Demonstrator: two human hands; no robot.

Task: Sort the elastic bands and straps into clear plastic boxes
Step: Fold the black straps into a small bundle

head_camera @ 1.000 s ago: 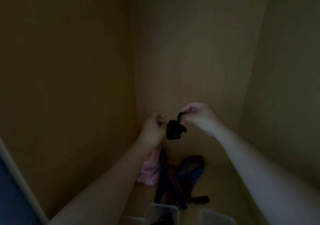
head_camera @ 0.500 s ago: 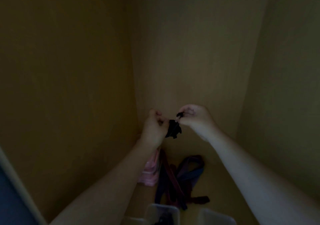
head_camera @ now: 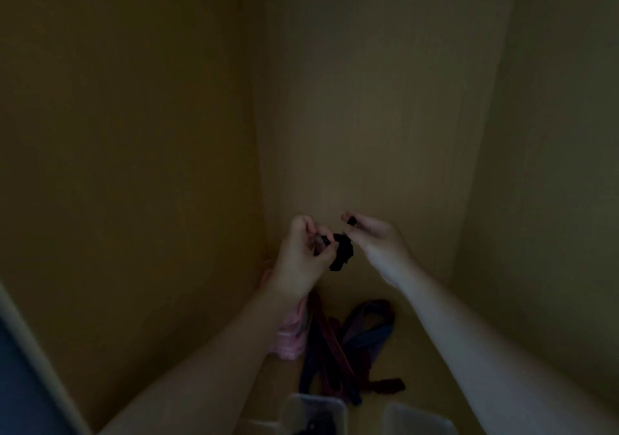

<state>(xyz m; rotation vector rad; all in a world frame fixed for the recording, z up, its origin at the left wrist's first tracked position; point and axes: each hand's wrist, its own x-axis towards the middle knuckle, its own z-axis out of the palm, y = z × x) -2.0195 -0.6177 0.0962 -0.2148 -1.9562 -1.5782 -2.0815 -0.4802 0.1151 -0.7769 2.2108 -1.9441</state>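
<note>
Two hands share one small band in the gloom of a wooden cupboard [head_camera: 368, 99]. My left hand [head_camera: 306, 257] curls its fingers round one end of the black elastic band [head_camera: 343, 250], and my right hand [head_camera: 378, 243] pinches the other end between thumb and forefinger. The crumpled middle hangs in the air between them, well above the shelf floor [head_camera: 422, 344]. I judge the band to be nearly weightless, soft and limp, with some stretch that could snap it out of a loose pinch. The ends are the sure places to hold it, or the whole wad gathered into one fist for the drop. Below lies a heap of straps [head_camera: 348, 344], flat ribbon-like lengths in maroon and navy, tangled and looped over one another. They look likely to drag their neighbours along if lifted by a single strand. Just left of them sits a pink piece [head_camera: 291, 334] that looks soft, though it is too dim to name. At the near edge stand two stiff, round-cornered containers: a clear plastic box [head_camera: 294, 408] with something dark in it, and to its right a second box [head_camera: 415, 416] whose contents I cannot make out.
</note>
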